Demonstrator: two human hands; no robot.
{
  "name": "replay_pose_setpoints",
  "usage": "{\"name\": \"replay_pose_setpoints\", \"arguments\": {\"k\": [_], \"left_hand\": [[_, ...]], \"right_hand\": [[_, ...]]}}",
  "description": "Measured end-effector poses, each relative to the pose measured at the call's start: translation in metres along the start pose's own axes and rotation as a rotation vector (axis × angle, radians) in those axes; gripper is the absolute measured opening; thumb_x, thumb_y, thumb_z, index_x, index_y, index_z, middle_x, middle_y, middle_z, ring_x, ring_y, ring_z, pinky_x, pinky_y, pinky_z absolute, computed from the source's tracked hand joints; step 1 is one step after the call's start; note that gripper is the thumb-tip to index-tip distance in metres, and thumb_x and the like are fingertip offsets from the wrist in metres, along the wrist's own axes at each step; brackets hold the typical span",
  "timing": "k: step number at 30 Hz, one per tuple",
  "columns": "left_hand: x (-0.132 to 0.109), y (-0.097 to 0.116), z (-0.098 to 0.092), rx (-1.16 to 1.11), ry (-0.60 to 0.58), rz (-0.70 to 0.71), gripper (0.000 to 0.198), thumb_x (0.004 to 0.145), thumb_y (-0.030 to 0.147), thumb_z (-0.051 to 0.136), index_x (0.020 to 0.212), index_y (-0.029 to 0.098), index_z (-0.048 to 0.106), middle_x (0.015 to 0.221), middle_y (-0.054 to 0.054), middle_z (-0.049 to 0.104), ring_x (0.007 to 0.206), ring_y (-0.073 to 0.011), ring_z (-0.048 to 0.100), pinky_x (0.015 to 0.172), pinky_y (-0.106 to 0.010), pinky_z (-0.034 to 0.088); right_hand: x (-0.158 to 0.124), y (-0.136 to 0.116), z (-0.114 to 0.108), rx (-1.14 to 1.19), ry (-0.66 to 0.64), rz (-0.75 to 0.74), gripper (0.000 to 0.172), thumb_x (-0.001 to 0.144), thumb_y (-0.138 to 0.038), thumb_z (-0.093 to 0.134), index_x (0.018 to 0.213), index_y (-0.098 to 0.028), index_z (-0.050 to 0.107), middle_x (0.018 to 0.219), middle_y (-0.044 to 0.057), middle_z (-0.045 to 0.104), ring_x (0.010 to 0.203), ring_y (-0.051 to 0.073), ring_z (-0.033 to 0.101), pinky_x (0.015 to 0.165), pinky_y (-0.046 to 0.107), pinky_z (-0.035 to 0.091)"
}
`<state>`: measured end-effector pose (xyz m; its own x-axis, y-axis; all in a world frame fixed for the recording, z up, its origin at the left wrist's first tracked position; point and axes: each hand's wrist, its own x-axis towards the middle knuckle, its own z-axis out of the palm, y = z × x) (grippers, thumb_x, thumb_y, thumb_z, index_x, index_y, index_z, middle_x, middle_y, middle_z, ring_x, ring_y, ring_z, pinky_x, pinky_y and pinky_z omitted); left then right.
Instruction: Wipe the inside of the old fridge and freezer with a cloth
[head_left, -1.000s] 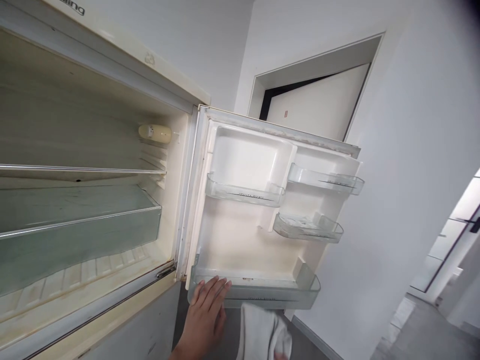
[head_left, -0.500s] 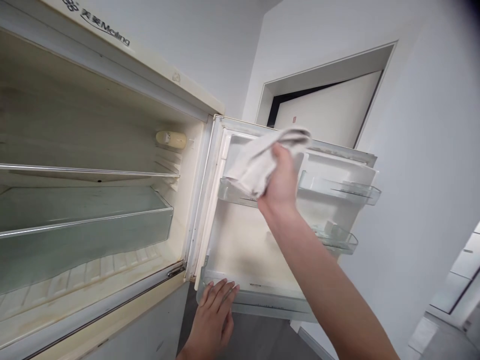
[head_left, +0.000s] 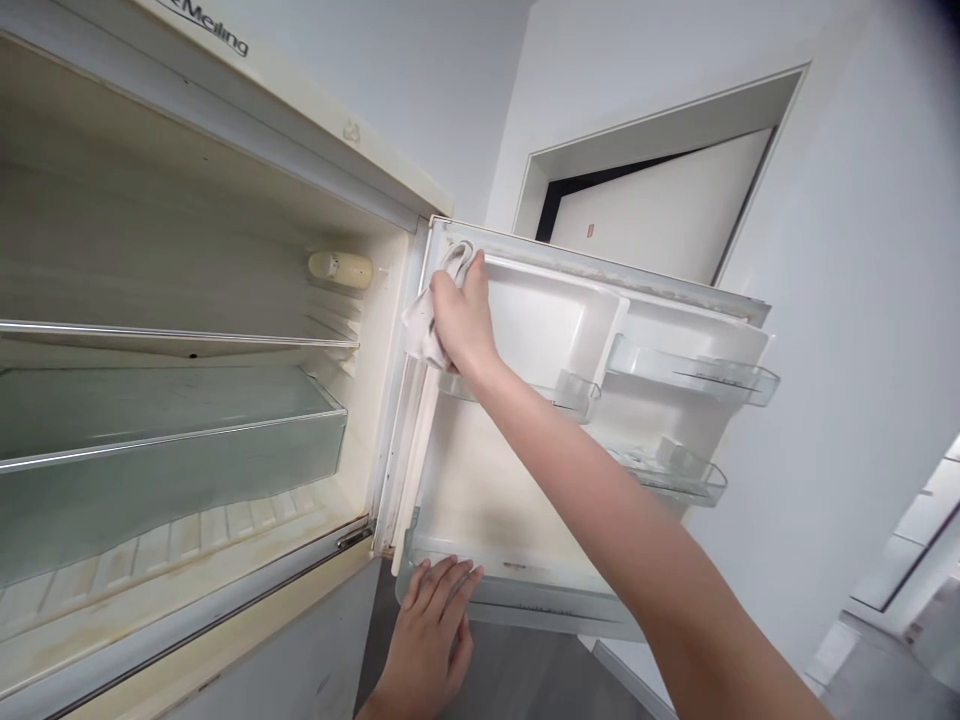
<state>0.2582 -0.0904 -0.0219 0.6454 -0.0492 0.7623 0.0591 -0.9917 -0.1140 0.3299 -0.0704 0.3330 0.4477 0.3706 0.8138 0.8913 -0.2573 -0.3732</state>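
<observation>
In the head view, the right hand [head_left: 463,315] holds a white, crumpled cloth [head_left: 422,338] tight at the open white fridge door's [head_left: 487,465] top hinge corner. The left hand [head_left: 429,632] lies on the long, clear plastic bin [head_left: 544,597] below; I cannot tell if it grips.

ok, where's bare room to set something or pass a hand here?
Set down: ribbed fridge floor, in front of the drawer.
Pass a hand: above the shelf, left of the lamp cover; door panel between upper pocket and bottom bin.
Crowded: upper hinge-side door corner, right hand with cloth; bin's hinge end, left hand.
</observation>
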Motion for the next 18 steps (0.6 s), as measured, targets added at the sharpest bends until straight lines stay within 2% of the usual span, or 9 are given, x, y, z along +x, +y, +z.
{"name": "replay_pose_setpoints", "arguments": {"k": [2,5,7,8,12,18], "left_hand": [[-0.001,-0.001,0.001,0.009,0.012,0.01,0.067,0.078,0.011,0.045,0.141,0.027,0.029,0.134,0.009,0.061,0.123,-0.0146,0.052,0.104,-0.036,0.038],[-0.001,-0.002,0.004,0.029,0.041,0.022,0.066,0.077,0.012,0.045,0.14,0.026,0.032,0.133,0.01,0.061,0.123,-0.0144,0.051,0.104,-0.035,0.037],[-0.001,-0.003,0.006,0.03,0.043,0.022,0.064,0.078,0.012,0.046,0.139,0.026,0.033,0.133,0.009,0.061,0.122,-0.0147,0.052,0.103,-0.035,0.037],[-0.001,-0.003,0.007,0.025,0.043,0.02,0.064,0.078,0.012,0.046,0.139,0.026,0.034,0.133,0.008,0.061,0.122,-0.0148,0.052,0.103,-0.035,0.037],[-0.003,-0.002,0.01,-0.001,0.055,-0.003,0.064,0.078,0.012,0.046,0.139,0.027,0.034,0.13,0.005,0.064,0.12,-0.0152,0.053,0.104,-0.035,0.036],[-0.004,0.0,0.009,-0.033,0.045,-0.013,0.064,0.078,0.012,0.046,0.139,0.028,0.034,0.128,0.003,0.065,0.12,-0.0155,0.054,0.104,-0.035,0.037]], "right_hand": [[-0.009,0.002,-0.018,-0.051,-0.113,0.008,0.064,0.091,-0.038,0.022,0.15,-0.017,0.007,0.146,0.012,0.037,0.135,0.026,0.036,0.106,0.046,0.036],[-0.024,0.006,-0.04,-0.082,-0.367,0.07,0.065,0.09,-0.045,0.025,0.148,-0.016,0.019,0.132,0.014,0.054,0.119,0.03,0.053,0.096,0.046,0.044],[-0.03,0.009,-0.045,-0.113,-0.489,0.113,0.066,0.087,-0.047,0.032,0.143,-0.012,0.03,0.121,0.017,0.061,0.11,0.033,0.058,0.089,0.046,0.047],[-0.031,0.01,-0.045,-0.126,-0.508,0.117,0.065,0.085,-0.047,0.035,0.139,-0.011,0.036,0.117,0.018,0.063,0.106,0.034,0.06,0.087,0.046,0.048],[-0.025,0.012,-0.031,-0.137,-0.41,0.066,0.056,0.083,-0.041,0.042,0.127,-0.007,0.046,0.109,0.019,0.065,0.101,0.034,0.061,0.083,0.044,0.049],[-0.005,0.004,-0.016,-0.122,-0.133,0.058,0.054,0.087,-0.03,0.04,0.134,-0.004,0.035,0.111,0.021,0.062,0.108,0.036,0.058,0.092,0.05,0.044]]}}
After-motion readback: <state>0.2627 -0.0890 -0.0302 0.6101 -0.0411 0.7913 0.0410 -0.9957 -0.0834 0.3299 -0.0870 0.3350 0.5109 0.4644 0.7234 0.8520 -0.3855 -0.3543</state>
